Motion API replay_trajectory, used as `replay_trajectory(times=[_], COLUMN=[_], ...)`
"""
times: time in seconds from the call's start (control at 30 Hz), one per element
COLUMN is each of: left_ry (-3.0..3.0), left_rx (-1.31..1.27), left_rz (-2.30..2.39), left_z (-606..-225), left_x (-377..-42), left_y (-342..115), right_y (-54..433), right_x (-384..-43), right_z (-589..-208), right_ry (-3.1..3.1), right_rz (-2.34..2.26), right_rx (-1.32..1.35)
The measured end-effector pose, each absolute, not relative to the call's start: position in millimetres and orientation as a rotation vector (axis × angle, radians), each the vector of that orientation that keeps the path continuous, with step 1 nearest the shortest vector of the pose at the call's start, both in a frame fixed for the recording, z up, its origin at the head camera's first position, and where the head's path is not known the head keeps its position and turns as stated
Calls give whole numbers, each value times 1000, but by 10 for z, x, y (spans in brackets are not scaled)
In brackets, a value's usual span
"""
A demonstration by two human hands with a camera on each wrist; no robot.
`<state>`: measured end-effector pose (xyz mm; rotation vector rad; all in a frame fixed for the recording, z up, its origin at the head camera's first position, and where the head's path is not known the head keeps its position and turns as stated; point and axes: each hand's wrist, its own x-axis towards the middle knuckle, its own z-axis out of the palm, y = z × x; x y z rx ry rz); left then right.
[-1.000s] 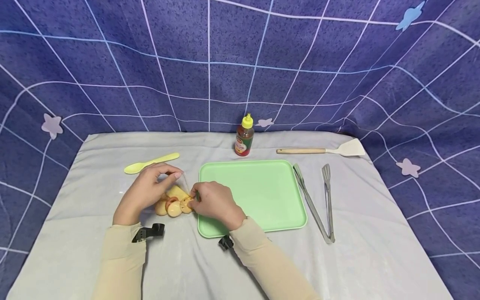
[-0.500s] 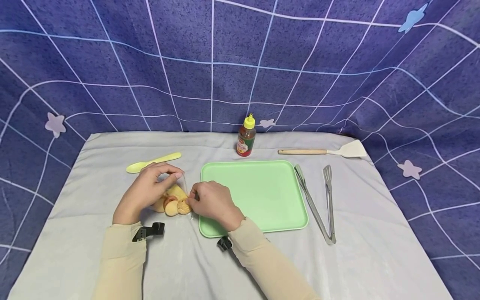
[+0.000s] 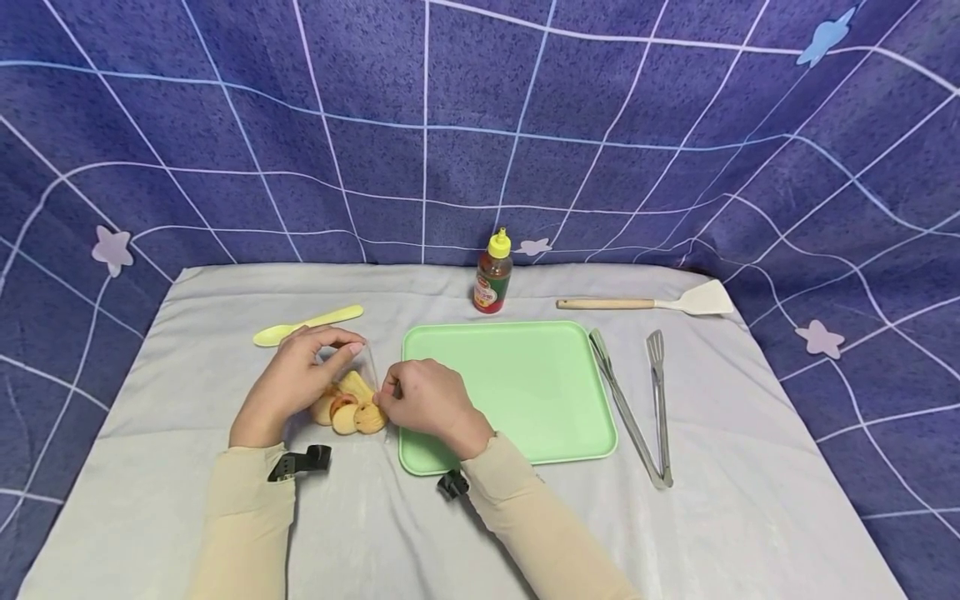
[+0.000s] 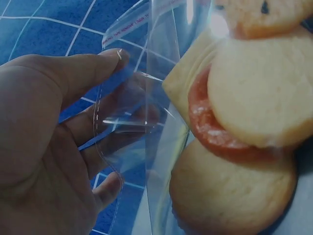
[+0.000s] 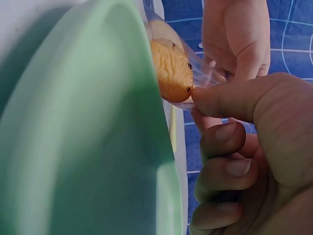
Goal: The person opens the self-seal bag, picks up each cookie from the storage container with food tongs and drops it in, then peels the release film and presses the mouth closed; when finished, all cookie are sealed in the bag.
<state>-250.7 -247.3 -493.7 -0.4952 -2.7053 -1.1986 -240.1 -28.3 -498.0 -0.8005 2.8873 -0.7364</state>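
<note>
Between the two hands lies a clear plastic bag (image 4: 164,46) with a printed adhesive strip along its edge. Inside it are several round cookies (image 4: 264,93), a reddish ring-shaped slice (image 4: 200,112) and a pale yellow square piece (image 3: 355,385). My left hand (image 3: 300,375) holds the bag's far side, thumb in front and fingers showing through the film. The right hand (image 3: 431,400) pinches the film between thumb and index finger, right beside a dark-specked cookie (image 5: 171,73); its other fingers are curled.
A green tray (image 3: 510,375) lies beneath and right of the right hand. Behind are a yellow spoon (image 3: 307,325), a sauce bottle (image 3: 492,275) and a white spatula (image 3: 645,303). Metal tongs (image 3: 633,417) lie right of the tray. A blue curtain (image 3: 480,125) encloses the grey-covered table (image 3: 750,467).
The cookies have shifted slightly inside the bag, and the dark-specked one sits a little lower. Both hands keep hold of the film, with only small movements of the right fingers.
</note>
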Motion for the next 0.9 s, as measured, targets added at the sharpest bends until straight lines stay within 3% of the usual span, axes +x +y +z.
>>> replay_trajectory(times=[0.37,0.9], left_ry=[-2742,-2748], left_rx=[-524,-549], left_rz=[-1200,-1176], left_z=[-4905,-4886], left_x=[-2484,-2489], left_y=[-2480,-2492], right_y=[-342,-417], right_x=[-2435,-2511], right_z=[-4905,-4713], right_ry=[3082,3233], right_rz=[-1106,-969], right_rx=[-726,-782])
